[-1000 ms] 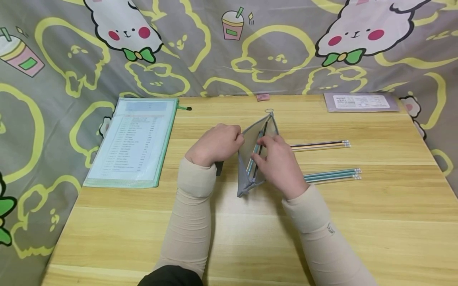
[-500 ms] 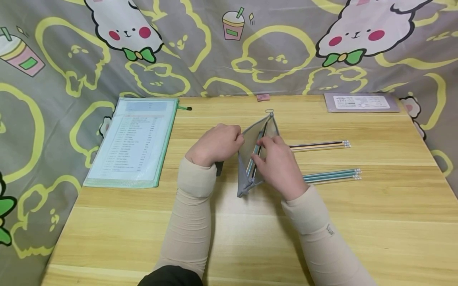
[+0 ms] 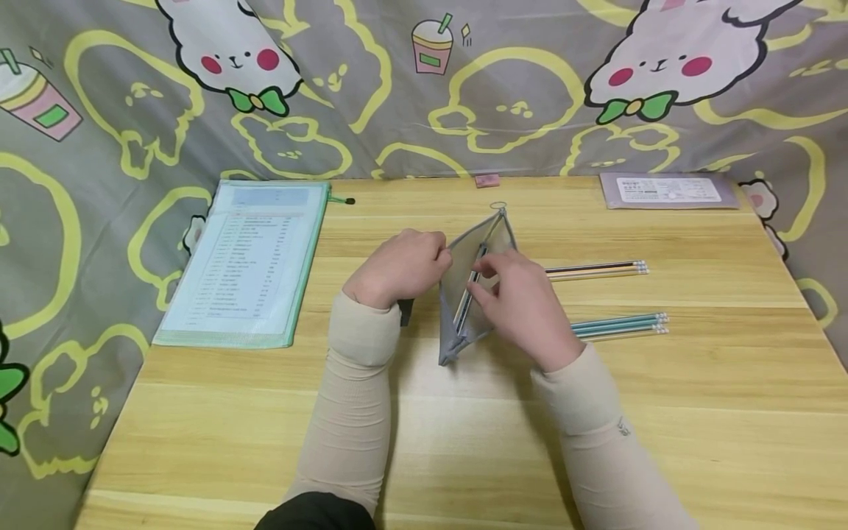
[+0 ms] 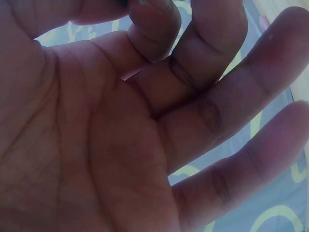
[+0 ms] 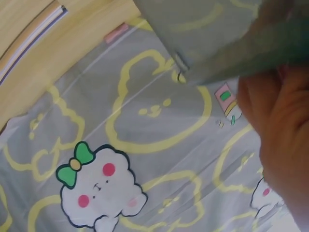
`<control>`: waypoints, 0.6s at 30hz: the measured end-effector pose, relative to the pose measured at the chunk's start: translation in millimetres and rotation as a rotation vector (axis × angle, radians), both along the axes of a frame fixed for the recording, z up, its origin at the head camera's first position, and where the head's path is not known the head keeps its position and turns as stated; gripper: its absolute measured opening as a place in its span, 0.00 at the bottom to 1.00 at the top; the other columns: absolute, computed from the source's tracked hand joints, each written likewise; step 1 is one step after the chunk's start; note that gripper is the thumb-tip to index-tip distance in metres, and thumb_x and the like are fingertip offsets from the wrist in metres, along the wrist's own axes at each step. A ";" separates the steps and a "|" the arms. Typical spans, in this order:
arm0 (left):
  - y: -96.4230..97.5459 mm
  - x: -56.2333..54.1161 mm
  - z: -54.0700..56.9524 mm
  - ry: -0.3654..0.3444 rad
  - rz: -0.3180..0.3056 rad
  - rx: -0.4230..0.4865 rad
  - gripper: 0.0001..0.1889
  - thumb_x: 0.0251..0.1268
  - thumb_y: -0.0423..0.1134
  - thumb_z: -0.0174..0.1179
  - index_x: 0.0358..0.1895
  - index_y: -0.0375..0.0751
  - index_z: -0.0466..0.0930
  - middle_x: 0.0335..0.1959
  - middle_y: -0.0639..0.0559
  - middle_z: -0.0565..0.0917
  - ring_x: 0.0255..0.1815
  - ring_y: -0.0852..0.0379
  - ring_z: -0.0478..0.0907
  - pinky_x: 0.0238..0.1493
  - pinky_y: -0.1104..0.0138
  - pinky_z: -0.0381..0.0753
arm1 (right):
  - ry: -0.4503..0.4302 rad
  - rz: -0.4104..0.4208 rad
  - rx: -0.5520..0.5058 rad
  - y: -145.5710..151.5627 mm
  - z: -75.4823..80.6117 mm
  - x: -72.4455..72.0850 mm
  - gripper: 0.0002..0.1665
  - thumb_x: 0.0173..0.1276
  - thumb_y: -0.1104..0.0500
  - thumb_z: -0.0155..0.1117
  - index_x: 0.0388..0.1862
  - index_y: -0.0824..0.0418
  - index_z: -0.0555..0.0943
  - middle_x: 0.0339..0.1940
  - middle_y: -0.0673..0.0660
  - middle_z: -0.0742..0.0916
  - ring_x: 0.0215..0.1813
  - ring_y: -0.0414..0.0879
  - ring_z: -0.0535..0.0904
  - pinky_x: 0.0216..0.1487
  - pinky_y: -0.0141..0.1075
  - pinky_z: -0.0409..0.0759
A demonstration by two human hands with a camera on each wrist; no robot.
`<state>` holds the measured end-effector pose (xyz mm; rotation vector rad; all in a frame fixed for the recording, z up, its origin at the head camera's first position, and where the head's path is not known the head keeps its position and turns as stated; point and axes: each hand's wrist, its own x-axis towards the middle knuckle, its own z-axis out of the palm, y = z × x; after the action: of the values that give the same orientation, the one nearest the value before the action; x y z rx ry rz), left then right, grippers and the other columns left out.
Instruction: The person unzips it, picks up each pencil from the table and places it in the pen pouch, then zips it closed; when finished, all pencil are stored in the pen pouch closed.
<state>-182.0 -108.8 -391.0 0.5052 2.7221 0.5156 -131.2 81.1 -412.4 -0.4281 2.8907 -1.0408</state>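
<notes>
A grey triangular pencil pouch (image 3: 457, 291) stands on edge mid-table, its mouth spread towards the head camera. My left hand (image 3: 404, 269) grips its left rim in the head view; the left wrist view shows that palm (image 4: 120, 140) with fingers partly bent. At the mouth, my right hand (image 3: 523, 305) has its thumb and bent index finger on slim pencils (image 3: 464, 305) that slant inside the pouch. How many it pinches is hidden. In the right wrist view the pouch (image 5: 193, 29) is at the top, with the left hand (image 5: 285, 130) beside it.
Beyond my right hand lie two pencil groups: dark and tan pencils (image 3: 596, 269), and teal and tan ones (image 3: 623, 326). A document folder (image 3: 232, 265) lies left. A pink eraser (image 3: 486, 180) and a mauve packet (image 3: 669, 190) sit along the back edge by the patterned cloth (image 3: 371, 88).
My right hand has shifted slightly to the right and its fingers have moved at the pencils. The dark and blue pencils in the pouch have changed position. My left hand has stayed still.
</notes>
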 end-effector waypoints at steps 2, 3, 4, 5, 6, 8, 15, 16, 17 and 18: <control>-0.2 -0.2 -0.1 0.003 0.000 -0.002 0.18 0.83 0.41 0.44 0.29 0.44 0.72 0.24 0.52 0.71 0.24 0.55 0.68 0.29 0.62 0.69 | 0.020 0.008 -0.051 9.2 4.6 -1.5 0.14 0.74 0.60 0.70 0.54 0.66 0.85 0.50 0.63 0.89 0.41 0.53 0.89 0.42 0.47 0.88; -0.4 -0.3 -0.3 0.004 0.000 -0.002 0.18 0.83 0.41 0.43 0.29 0.44 0.72 0.24 0.52 0.71 0.24 0.55 0.68 0.29 0.62 0.69 | 0.033 0.009 -0.073 15.5 6.9 -2.6 0.14 0.75 0.59 0.70 0.54 0.65 0.85 0.49 0.62 0.89 0.41 0.53 0.89 0.42 0.47 0.88; -1.0 -0.4 -0.3 0.004 0.001 -0.003 0.18 0.83 0.41 0.43 0.29 0.44 0.72 0.24 0.52 0.71 0.24 0.55 0.68 0.29 0.62 0.69 | 0.043 0.007 -0.091 22.7 8.9 -4.2 0.14 0.75 0.59 0.69 0.55 0.64 0.85 0.48 0.61 0.89 0.42 0.53 0.89 0.42 0.47 0.88; -1.6 -0.4 -0.3 0.001 0.003 -0.001 0.18 0.83 0.41 0.43 0.29 0.44 0.72 0.24 0.52 0.71 0.24 0.55 0.68 0.29 0.62 0.69 | 0.054 0.004 -0.097 31.3 10.3 -6.1 0.14 0.76 0.58 0.69 0.56 0.63 0.85 0.48 0.60 0.89 0.42 0.53 0.89 0.43 0.47 0.87; -2.2 -0.3 -0.3 -0.001 0.005 -0.001 0.18 0.84 0.41 0.42 0.28 0.44 0.72 0.24 0.52 0.70 0.24 0.55 0.67 0.29 0.62 0.69 | 0.060 -0.008 -0.093 40.8 10.6 -8.4 0.15 0.77 0.57 0.69 0.57 0.62 0.85 0.47 0.59 0.89 0.43 0.53 0.89 0.43 0.47 0.86; -3.3 -0.4 -0.5 -0.007 0.011 0.001 0.19 0.84 0.41 0.42 0.28 0.44 0.71 0.24 0.52 0.70 0.24 0.55 0.67 0.29 0.62 0.69 | 0.056 -0.043 -0.066 62.1 8.3 -14.1 0.16 0.77 0.57 0.67 0.60 0.62 0.84 0.48 0.59 0.89 0.45 0.56 0.90 0.45 0.48 0.84; -4.0 -0.7 -0.2 -0.013 0.010 0.007 0.19 0.85 0.41 0.41 0.28 0.44 0.71 0.24 0.52 0.69 0.24 0.56 0.66 0.30 0.63 0.68 | -0.094 -0.081 0.079 123.2 -19.9 -33.1 0.21 0.73 0.65 0.64 0.63 0.67 0.81 0.58 0.69 0.86 0.56 0.67 0.86 0.56 0.62 0.81; -3.7 -0.5 0.0 -0.014 0.012 0.008 0.19 0.84 0.41 0.41 0.28 0.44 0.71 0.24 0.52 0.69 0.24 0.56 0.66 0.30 0.63 0.68 | -0.107 -0.074 0.075 127.5 -24.7 -35.0 0.21 0.72 0.67 0.63 0.63 0.67 0.81 0.58 0.70 0.86 0.57 0.68 0.85 0.56 0.63 0.81; -3.4 -0.2 0.0 -0.017 0.012 0.009 0.19 0.84 0.41 0.41 0.28 0.44 0.71 0.24 0.52 0.69 0.23 0.55 0.66 0.30 0.62 0.68 | -0.113 -0.066 0.065 130.8 -29.3 -36.8 0.21 0.71 0.68 0.63 0.62 0.68 0.81 0.58 0.71 0.86 0.57 0.68 0.85 0.57 0.63 0.81; -3.2 0.0 -0.1 -0.020 0.013 0.010 0.19 0.84 0.41 0.41 0.28 0.44 0.71 0.23 0.52 0.69 0.23 0.55 0.66 0.30 0.62 0.68 | -0.112 -0.062 0.059 133.5 -34.0 -38.5 0.21 0.70 0.69 0.63 0.62 0.68 0.82 0.58 0.72 0.86 0.58 0.69 0.85 0.58 0.63 0.81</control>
<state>-182.0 -112.0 -391.1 0.4828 2.7070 0.5349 -169.7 214.6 -446.4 -0.2695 2.8435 -0.9522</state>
